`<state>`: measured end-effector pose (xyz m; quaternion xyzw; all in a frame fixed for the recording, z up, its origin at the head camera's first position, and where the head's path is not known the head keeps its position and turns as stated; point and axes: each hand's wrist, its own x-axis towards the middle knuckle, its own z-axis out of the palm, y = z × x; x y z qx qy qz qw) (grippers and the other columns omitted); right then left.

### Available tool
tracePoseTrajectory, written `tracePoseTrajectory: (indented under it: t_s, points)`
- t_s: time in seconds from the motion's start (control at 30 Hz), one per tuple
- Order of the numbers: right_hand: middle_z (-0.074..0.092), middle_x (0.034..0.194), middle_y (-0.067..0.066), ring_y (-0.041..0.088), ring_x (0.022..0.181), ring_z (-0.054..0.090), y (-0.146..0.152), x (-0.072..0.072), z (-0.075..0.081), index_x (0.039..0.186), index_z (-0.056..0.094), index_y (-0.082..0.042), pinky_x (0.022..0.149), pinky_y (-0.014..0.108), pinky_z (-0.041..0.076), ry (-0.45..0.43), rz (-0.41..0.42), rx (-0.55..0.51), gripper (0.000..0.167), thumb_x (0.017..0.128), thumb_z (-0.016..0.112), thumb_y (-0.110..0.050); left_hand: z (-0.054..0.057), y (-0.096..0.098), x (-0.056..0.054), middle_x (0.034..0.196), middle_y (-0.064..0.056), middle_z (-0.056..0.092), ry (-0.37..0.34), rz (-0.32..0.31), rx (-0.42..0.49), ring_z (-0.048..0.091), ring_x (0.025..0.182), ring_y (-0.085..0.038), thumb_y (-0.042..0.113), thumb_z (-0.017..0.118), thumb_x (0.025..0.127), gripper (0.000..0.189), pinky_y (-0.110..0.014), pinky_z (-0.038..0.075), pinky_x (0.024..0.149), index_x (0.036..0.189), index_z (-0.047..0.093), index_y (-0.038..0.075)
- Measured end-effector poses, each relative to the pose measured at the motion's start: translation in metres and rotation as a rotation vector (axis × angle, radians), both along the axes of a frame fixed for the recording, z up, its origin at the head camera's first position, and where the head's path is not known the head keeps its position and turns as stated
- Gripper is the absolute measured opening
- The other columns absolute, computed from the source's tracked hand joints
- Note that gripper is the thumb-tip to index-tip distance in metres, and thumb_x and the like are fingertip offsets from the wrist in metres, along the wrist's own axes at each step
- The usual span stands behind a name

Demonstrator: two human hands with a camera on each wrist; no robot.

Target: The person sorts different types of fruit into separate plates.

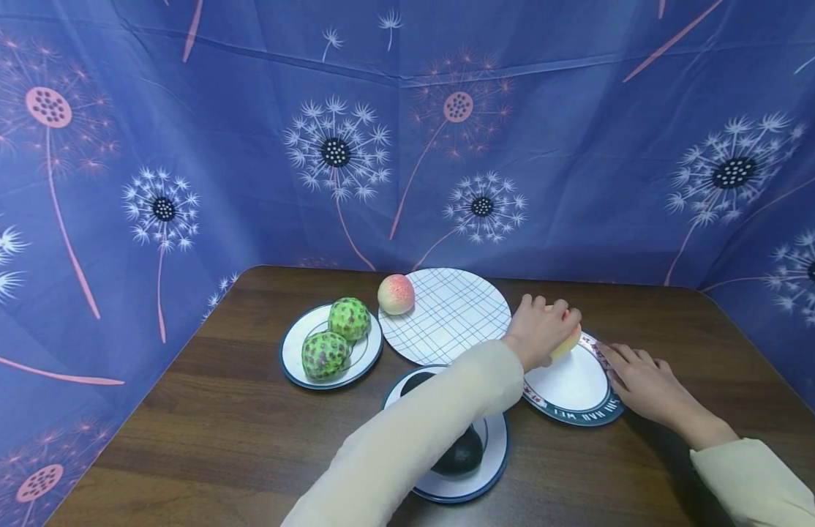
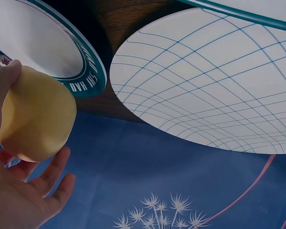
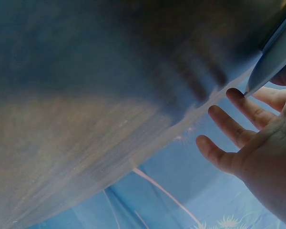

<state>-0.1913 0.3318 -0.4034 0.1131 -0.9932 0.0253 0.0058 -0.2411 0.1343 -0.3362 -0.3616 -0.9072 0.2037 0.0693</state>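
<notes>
My left hand [image 1: 542, 333] holds a yellowish peach [image 2: 38, 114] above a white plate with a lettered teal rim [image 1: 588, 417]. The thumb lies on one side of the fruit and fingers curve beneath it in the left wrist view. My right hand [image 1: 651, 384] is at that plate's right edge, fingers extended and fingertips at the rim. In the right wrist view the fingers [image 3: 229, 126] are spread and loosely bent beside the plate's edge [image 3: 271, 59]. A pinkish peach [image 1: 396, 294] sits at the left edge of a round white plate with blue grid lines [image 1: 447, 315].
At the left, a blue-rimmed plate [image 1: 290, 355] bears two green, brown-spotted round fruits [image 1: 325, 355]. Another blue-rimmed plate [image 1: 493, 468] in front holds dark fruit [image 1: 462, 452], partly hidden by my left sleeve. A blue dandelion-print cloth [image 1: 407, 146] hangs behind the wooden table [image 1: 203, 424].
</notes>
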Motion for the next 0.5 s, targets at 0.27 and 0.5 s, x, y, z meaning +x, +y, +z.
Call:
tracePoseTrajectory:
  t_s: [0.27,0.5]
  points:
    - [0.043,0.127,0.029,0.050,0.112,0.040,0.0000,-0.0002,0.0003,0.133,0.039,0.002,0.083,0.072,0.032,0.001,0.003,0.008,0.053,0.087,0.054,-0.020,-0.0046,0.0050,0.0003,0.140,0.010,0.034,-0.021,0.000,-0.015,0.044,0.121,-0.014,0.053,0.065,0.074,0.082,-0.034,0.034,0.106,0.139,0.019,0.033]
    - [0.042,0.127,0.030,0.051,0.112,0.039,0.0005,0.0001,0.0002,0.133,0.038,0.001,0.083,0.072,0.031,-0.011,-0.004,-0.003,0.054,0.087,0.055,-0.020,-0.0086,0.0074,0.0036,0.140,0.010,0.032,-0.010,0.007,-0.030,0.044,0.121,-0.012,0.047,0.062,0.079,0.078,-0.032,0.035,0.104,0.140,0.016,0.032]
